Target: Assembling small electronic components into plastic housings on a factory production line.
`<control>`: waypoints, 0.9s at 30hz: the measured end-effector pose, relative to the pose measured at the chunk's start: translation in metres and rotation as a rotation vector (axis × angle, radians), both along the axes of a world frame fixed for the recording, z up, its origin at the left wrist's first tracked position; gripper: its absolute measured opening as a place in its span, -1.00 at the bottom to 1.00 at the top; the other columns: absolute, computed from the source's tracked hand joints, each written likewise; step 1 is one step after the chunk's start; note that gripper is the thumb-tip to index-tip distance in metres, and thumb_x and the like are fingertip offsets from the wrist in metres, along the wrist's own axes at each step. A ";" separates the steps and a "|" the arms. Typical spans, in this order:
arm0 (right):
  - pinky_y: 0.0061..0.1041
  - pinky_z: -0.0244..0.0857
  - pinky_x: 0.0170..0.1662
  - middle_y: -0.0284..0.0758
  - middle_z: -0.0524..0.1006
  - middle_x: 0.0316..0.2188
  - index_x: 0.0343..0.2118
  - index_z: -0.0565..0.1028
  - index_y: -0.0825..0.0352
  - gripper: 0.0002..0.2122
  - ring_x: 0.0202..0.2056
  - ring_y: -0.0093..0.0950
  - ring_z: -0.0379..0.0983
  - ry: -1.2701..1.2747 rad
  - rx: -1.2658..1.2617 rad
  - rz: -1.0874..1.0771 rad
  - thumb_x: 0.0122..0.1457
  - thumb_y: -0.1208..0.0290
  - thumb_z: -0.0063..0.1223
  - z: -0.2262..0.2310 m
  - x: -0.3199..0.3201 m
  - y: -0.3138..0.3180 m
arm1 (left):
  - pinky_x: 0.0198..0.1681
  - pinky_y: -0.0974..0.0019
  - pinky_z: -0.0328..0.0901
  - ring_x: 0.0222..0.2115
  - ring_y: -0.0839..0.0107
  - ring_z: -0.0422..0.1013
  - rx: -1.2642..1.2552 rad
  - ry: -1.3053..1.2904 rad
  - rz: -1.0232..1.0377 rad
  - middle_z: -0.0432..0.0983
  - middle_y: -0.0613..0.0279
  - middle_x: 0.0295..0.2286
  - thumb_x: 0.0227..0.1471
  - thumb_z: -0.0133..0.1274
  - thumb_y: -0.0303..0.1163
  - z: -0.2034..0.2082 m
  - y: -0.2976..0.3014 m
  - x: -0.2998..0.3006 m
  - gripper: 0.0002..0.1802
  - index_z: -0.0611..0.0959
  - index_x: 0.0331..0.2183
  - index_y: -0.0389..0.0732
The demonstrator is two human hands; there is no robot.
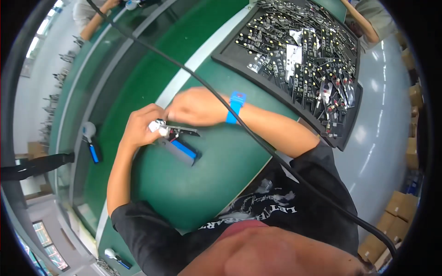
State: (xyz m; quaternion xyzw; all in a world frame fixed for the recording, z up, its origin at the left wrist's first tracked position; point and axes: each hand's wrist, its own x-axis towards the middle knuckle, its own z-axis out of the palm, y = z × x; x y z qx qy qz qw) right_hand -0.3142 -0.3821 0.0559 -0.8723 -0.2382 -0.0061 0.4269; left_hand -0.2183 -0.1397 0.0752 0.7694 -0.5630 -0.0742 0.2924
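Observation:
My left hand is closed around a small assembly with a white rounded part and a narrow dark circuit board that sticks out to the right. A short red wire shows beside it. Just below lies a grey casing with a blue bar along it; whether it is joined to the assembly, I cannot tell. My right hand, wearing a blue wristband, is blurred and curled in close against the left fingers. Whatever its fingertips pinch is hidden.
A black tray heaped with circuit boards stands at the far right. Left of the green worktop runs a green conveyor belt, carrying a white-headed, blue-handled device. A black cable crosses the view. Other people's arms show at the far edges.

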 end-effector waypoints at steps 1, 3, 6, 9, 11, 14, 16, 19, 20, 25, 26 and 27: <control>-0.22 0.43 -0.08 -0.13 0.56 -0.18 -0.05 0.59 0.30 -0.74 -0.14 -0.24 0.52 -0.134 -0.149 -0.198 0.20 0.44 0.09 0.002 0.007 -0.010 | -0.24 0.21 0.43 -0.32 0.10 0.55 0.080 -0.004 0.094 0.59 0.10 -0.40 -0.21 0.19 -0.33 -0.003 0.008 0.009 -0.77 0.67 -0.40 -0.22; -0.16 0.43 -0.04 -0.10 0.54 -0.12 -0.08 0.59 0.25 -0.73 -0.09 -0.14 0.49 -0.368 -0.224 -0.594 0.14 0.42 0.12 0.003 0.019 -0.041 | -0.25 0.22 0.41 -0.34 0.18 0.56 0.036 -0.065 0.340 0.59 0.11 -0.41 -0.09 0.12 -0.36 -0.019 0.036 0.058 -0.79 0.69 -0.38 -0.24; -0.09 0.37 -0.02 -0.09 0.52 -0.08 0.00 0.55 0.24 -0.62 -0.06 -0.11 0.45 -0.568 -0.389 -1.072 0.06 0.40 0.17 -0.009 0.024 -0.083 | -0.20 0.18 0.41 -0.26 0.27 0.53 -0.076 -0.117 0.870 0.60 -0.01 -0.26 0.13 0.04 -0.30 -0.020 0.108 0.157 -0.68 0.68 -0.16 -0.29; -0.08 0.35 -0.02 -0.09 0.52 -0.08 -0.01 0.54 0.26 -0.59 -0.05 -0.12 0.45 -0.478 -0.538 -1.219 0.01 0.43 0.21 -0.026 0.032 -0.108 | -0.01 0.12 0.37 -0.07 0.14 0.49 -0.526 0.014 0.972 0.53 -0.14 -0.11 0.23 0.05 -0.13 -0.015 0.167 0.226 -0.48 0.55 0.06 -0.32; -0.08 0.33 -0.02 -0.11 0.52 -0.11 -0.04 0.55 0.28 -0.60 -0.05 -0.13 0.45 -0.333 -0.689 -1.254 -0.03 0.46 0.24 -0.035 0.034 -0.114 | 0.05 0.10 0.34 -0.01 0.08 0.46 -0.230 -0.308 1.014 0.52 -0.15 -0.06 0.22 0.06 -0.11 -0.014 0.220 0.242 -0.45 0.54 0.08 -0.31; -0.11 0.34 -0.04 -0.13 0.53 -0.14 -0.08 0.55 0.28 -0.62 -0.04 -0.14 0.45 -0.280 -0.595 -1.180 -0.05 0.47 0.25 -0.012 0.034 -0.102 | 0.14 0.02 0.29 0.11 -0.10 0.38 0.755 -0.611 0.972 0.46 -0.24 0.06 0.13 0.15 -0.01 0.008 0.369 0.240 -0.30 0.48 0.14 -0.29; -0.12 0.34 -0.05 -0.14 0.53 -0.16 -0.10 0.55 0.28 -0.63 -0.04 -0.14 0.46 -0.227 -0.591 -1.166 -0.06 0.48 0.26 -0.008 0.026 -0.109 | 0.15 -0.02 0.28 0.10 -0.17 0.38 0.717 -0.169 1.191 0.45 -0.29 0.06 0.01 0.23 0.07 -0.028 0.388 0.214 -0.20 0.47 0.12 -0.30; -0.19 0.39 -0.09 -0.16 0.53 -0.22 -0.20 0.53 0.29 -0.75 -0.08 -0.16 0.48 -0.268 -0.596 -1.153 0.00 0.52 0.19 -0.009 0.021 -0.109 | 0.12 -0.03 0.30 0.06 -0.17 0.42 0.683 -0.187 1.236 0.50 -0.30 0.01 -0.05 0.26 0.09 -0.050 0.329 0.159 -0.14 0.44 0.13 -0.30; -0.19 0.39 -0.09 -0.16 0.53 -0.22 -0.20 0.53 0.29 -0.75 -0.08 -0.16 0.48 -0.267 -0.605 -1.145 0.00 0.52 0.19 -0.010 0.021 -0.107 | 0.11 -0.03 0.31 0.04 -0.17 0.44 0.663 -0.205 1.271 0.52 -0.30 -0.02 -0.07 0.28 0.10 -0.044 0.303 0.135 -0.11 0.43 0.13 -0.30; -0.25 0.40 -0.17 -0.15 0.52 -0.27 -0.29 0.48 0.31 -0.84 -0.20 -0.18 0.48 -0.528 0.063 -0.786 0.04 0.62 0.08 0.007 0.021 -0.070 | 0.01 0.01 0.38 -0.05 -0.11 0.53 0.407 -0.142 1.166 0.59 -0.22 -0.12 -0.05 0.30 0.05 -0.004 0.206 0.083 -0.16 0.43 0.16 -0.17; -0.26 0.40 -0.19 -0.16 0.51 -0.28 -0.30 0.47 0.31 -0.85 -0.22 -0.17 0.47 -0.521 0.270 -0.652 0.04 0.65 0.04 0.005 0.019 -0.062 | 0.00 0.04 0.39 -0.07 -0.09 0.54 0.334 -0.122 1.108 0.60 -0.20 -0.13 -0.06 0.31 0.00 0.000 0.153 0.062 -0.19 0.45 0.15 -0.17; -0.26 0.40 -0.19 -0.16 0.51 -0.28 -0.30 0.47 0.31 -0.85 -0.22 -0.17 0.47 -0.516 0.260 -0.641 0.04 0.65 0.04 0.004 0.017 -0.049 | -0.01 0.07 0.40 -0.09 -0.07 0.55 0.261 -0.111 1.060 0.61 -0.17 -0.14 -0.06 0.33 -0.04 0.012 0.102 0.036 -0.22 0.47 0.13 -0.18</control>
